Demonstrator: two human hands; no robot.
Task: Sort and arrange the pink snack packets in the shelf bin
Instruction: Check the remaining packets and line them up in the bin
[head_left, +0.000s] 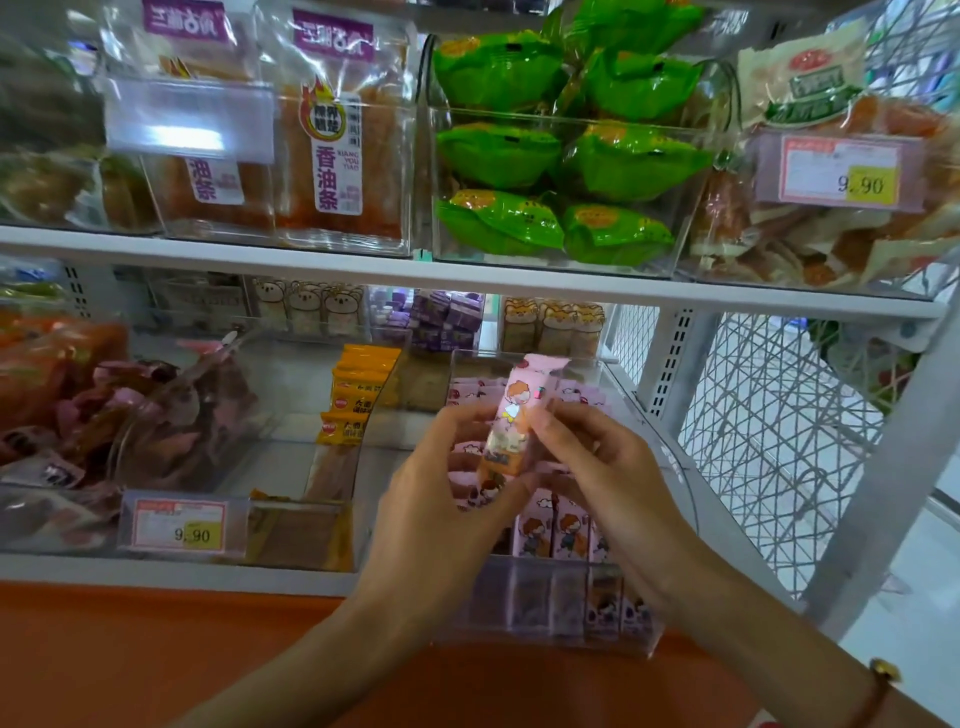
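A pink snack packet (514, 415) with a cartoon figure stands upright above the clear shelf bin (550, 618). My left hand (441, 499) grips its left side and lower end. My right hand (602, 467) pinches its right edge. Inside the bin, several more pink packets (556, 530) stand in a row near the front, and others (582, 395) lie further back. My hands hide the middle of the bin.
An orange-packet bin (353, 400) sits left of the pink bin, and a bin of dark pink wrappers (130, 415) lies further left. Price tag 9.90 (179, 527) hangs at the shelf front. Green packets (561, 156) fill the upper shelf. A wire mesh panel (769, 415) closes the right side.
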